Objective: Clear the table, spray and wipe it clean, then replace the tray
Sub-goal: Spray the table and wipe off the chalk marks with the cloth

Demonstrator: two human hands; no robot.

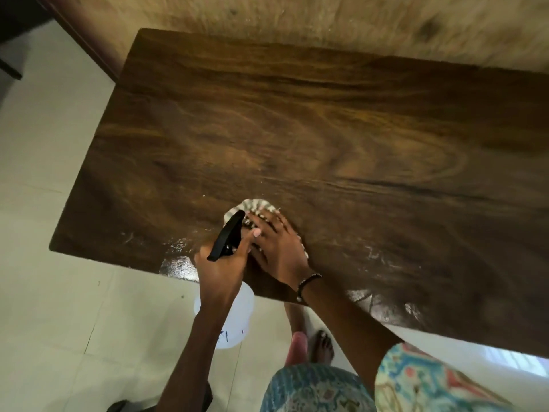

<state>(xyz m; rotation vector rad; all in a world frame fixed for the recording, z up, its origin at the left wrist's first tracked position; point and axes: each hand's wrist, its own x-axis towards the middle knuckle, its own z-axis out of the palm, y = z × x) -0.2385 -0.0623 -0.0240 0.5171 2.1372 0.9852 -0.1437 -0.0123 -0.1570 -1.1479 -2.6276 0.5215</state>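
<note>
A dark wooden table (pixel 326 129) fills the middle of the head view, its top bare, with wet shiny patches along the near edge. My left hand (pixel 219 272) grips a spray bottle (pixel 234 319) with a white body and a black trigger head, held just over the table's near edge. My right hand (pixel 276 248) presses flat on a bunched grey-and-white cloth (pixel 255 206) near the front of the table. The tray is not in view.
Pale floor tiles (pixel 53 292) lie to the left and below the table. A wooden wall (pixel 297 22) runs behind the table's far edge. My bare foot (pixel 320 346) and patterned clothing (pixel 416 382) show at the bottom.
</note>
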